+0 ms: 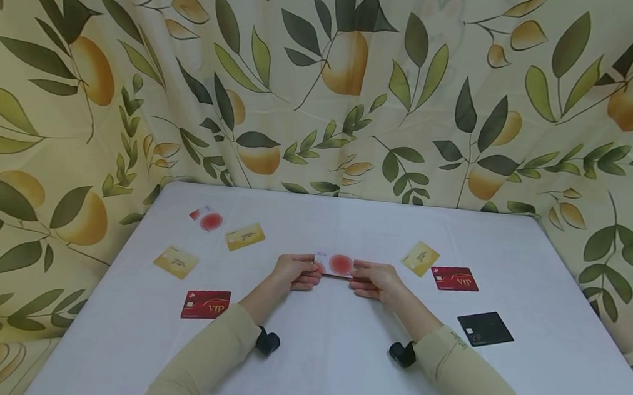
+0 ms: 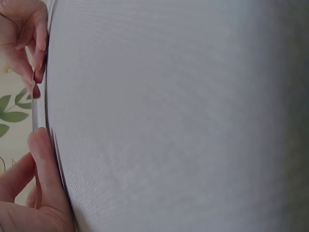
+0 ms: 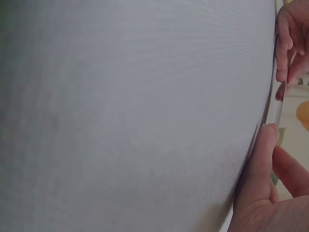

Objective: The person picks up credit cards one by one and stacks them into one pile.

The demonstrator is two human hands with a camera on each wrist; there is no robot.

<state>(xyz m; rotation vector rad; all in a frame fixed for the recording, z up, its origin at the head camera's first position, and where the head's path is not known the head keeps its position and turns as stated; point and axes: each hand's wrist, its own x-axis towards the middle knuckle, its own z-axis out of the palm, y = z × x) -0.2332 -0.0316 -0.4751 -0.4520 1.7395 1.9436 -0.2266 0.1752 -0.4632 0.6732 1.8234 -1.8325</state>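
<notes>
Our left hand (image 1: 294,271) pinches the left end of the red-disc card (image 1: 340,265) and our right hand (image 1: 375,280) the right end, fingers closed on it. Even, light pressure at both ends should stop it bending; we cannot tell whether it touches the white surface (image 1: 330,368). Right of the red-disc card we see a gold card (image 1: 420,258), a red VIP card (image 1: 455,278) and a black card (image 1: 486,329); behind it hangs a fruit-patterned curtain (image 1: 323,123).
</notes>
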